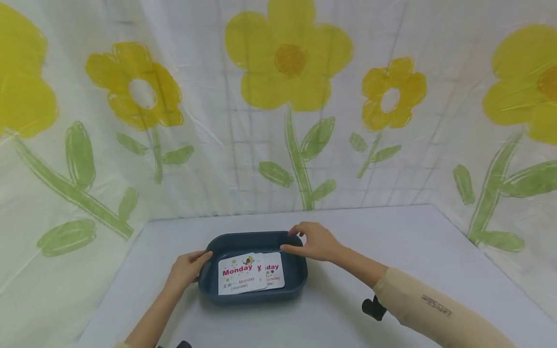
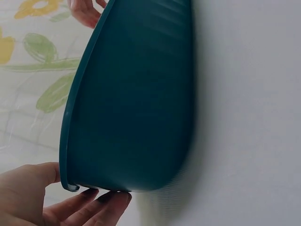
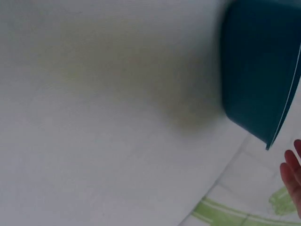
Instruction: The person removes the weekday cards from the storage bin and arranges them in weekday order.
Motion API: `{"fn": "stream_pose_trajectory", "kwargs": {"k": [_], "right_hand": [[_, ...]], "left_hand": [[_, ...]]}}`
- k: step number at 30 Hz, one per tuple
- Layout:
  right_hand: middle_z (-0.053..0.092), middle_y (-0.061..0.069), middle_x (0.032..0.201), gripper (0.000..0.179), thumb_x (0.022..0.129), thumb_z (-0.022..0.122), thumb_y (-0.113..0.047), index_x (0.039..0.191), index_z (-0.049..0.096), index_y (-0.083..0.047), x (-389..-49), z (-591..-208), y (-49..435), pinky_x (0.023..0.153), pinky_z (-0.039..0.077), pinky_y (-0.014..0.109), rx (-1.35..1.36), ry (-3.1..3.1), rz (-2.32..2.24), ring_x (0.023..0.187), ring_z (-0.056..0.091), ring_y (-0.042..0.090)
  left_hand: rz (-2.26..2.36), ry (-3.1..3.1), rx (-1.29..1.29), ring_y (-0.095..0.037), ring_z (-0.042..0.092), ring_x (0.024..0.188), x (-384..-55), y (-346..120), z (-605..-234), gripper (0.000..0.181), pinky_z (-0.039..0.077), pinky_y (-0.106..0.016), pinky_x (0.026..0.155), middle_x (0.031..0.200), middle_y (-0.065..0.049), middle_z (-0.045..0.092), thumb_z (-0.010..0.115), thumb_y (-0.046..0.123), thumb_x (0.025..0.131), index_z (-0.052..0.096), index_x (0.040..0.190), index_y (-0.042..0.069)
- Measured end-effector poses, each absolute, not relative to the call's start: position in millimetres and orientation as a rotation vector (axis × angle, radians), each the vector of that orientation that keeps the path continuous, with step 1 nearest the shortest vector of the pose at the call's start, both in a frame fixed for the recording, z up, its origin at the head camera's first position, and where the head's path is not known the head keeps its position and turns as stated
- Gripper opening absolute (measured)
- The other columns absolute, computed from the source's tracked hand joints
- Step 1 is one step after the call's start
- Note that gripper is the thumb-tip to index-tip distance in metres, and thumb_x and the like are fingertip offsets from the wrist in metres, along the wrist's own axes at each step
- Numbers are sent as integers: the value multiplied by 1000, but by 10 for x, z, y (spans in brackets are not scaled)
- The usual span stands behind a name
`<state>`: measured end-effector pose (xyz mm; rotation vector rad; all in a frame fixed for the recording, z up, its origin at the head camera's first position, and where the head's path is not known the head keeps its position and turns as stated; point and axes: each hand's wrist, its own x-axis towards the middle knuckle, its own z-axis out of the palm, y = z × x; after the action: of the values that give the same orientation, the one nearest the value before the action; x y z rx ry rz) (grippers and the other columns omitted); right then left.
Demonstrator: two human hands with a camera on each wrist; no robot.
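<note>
Grasping the dark blue-green tub [image 1: 250, 300] at its left end in the left hand [image 1: 184, 272], with the thumb at the rim and fingers against the outer wall just below. Reaching to the far right corner with the right hand [image 1: 316, 241] — loosely curved, not clenched, with the thumb over the inside; in the right wrist view, showing fingertips a little clear of the wall. Cannot tell whether thumb or forefinger touches the rim.

Inside the tub, lying overlapped on the bottom: white cards [image 1: 237, 279], face up. Reading "Monday" in pink on the front one, partly covering those to its right; making out "ursday" on the rightmost.

Placed lengthwise across, near the middle of the white table [image 1: 378, 232] — cannot tell whether resting or slightly raised.

Farther out: beige sleeve [image 1: 435, 309] on the right arm, small black object [image 1: 373, 308] by its cuff. Behind the table, white sheet [image 1: 209, 183] printed with yellow flowers [image 1: 291, 60] on green stems.
</note>
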<state>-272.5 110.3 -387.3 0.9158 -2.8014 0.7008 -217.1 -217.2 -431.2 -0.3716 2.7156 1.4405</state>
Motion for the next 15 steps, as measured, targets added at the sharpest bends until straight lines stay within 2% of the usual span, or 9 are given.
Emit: {"fn": "stream_pose_trajectory", "kwargs": {"k": [7, 11, 15], "right_hand": [[66, -2, 105, 55, 78, 61, -60, 107, 67, -14, -2738, -3808, 860, 83, 49, 32, 1026, -2873, 551, 94, 59, 13], [67, -1, 106, 56, 78, 62, -57, 110, 66, -12, -2727, -3736, 715, 85, 49, 33, 1108, -2945, 504, 98, 60, 14], [67, 3, 106, 57, 77, 65, -55, 111, 65, -10, -2691, -3652, 547, 83, 49, 32, 1208, -3025, 463, 99, 61, 18]], "left_hand": [[1509, 2678, -380, -39, 56, 108, -2124, -2191, -4338, 55, 55, -36, 72, 125, -27, 52, 53, 37, 92, 51, 126, -7], [1548, 2654, -343, -42, 53, 111, -2085, -2190, -4309, 57, 53, -40, 77, 127, -29, 50, 54, 37, 92, 50, 126, -9], [1598, 2600, -418, -39, 51, 115, -2095, -2207, -4336, 57, 53, -38, 78, 129, -25, 50, 56, 40, 90, 52, 126, -4]]}}
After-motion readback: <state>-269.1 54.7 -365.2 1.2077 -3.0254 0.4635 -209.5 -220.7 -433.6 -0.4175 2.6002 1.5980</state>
